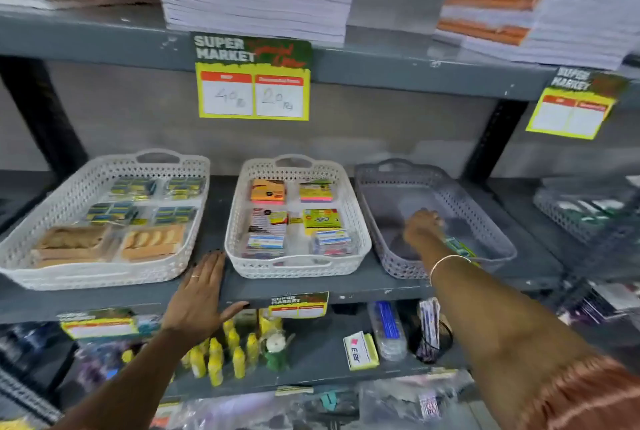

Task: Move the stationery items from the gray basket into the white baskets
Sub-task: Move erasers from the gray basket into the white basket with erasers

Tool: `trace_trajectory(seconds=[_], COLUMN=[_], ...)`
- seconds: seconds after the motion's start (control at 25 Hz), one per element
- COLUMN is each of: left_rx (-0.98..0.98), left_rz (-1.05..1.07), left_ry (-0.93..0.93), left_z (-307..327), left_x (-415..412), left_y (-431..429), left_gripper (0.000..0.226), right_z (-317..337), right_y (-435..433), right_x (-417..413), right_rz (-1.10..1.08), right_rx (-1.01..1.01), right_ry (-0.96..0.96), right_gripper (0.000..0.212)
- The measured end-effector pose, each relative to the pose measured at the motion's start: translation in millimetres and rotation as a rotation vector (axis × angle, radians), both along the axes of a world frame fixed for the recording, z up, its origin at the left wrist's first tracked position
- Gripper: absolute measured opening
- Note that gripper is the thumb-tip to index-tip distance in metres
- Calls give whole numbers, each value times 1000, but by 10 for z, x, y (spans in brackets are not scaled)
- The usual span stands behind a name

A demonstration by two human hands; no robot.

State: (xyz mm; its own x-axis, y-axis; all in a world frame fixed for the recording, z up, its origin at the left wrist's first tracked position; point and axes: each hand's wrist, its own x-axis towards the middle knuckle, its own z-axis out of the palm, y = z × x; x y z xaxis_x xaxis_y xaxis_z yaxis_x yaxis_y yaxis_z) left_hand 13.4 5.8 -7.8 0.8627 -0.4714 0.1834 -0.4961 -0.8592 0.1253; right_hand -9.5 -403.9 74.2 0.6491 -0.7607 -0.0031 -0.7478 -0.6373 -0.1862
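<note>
Right arm comes in closest, stretched up into the gray basket [433, 215], a thin bangle [446, 261] on the wrist. The right hand [422, 227] is down on the basket floor with its back to the camera, so I can't tell how far it's open or if it's gripping anything. One green packet [459, 247] lies just beside it, the only item visible in there. Left hand [201, 294] is spread flat and empty on the shelf [346, 286] edge, between the two white baskets. Left white basket [104, 218] has four blue-yellow packs and two tan ones, middle white basket [298, 218] has six sticky-note packs.
</note>
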Motion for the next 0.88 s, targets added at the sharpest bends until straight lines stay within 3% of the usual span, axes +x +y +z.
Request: trace_trajectory(seconds=[0.32,0.48,0.68,0.88], left_rx=[93,114,126,134], left_rz=[80,95,97,95], left_ry=[-5,-13,0,11], left_z=[-66,-58,-56,-35], left_x=[26,10,5,-16], left_y=[-81,-89,-72,-87], left_gripper=[100,99,100,98], right_z=[-205,-234,-61,414], right_y=[-450,-515,-340,254], right_x=[-177,-128,-66,295], right_rz=[-176,-165,-116,108], right_rx=[148,94,22,41], right_ry=[202,204,117,-83], right_gripper=[78,61,63,73])
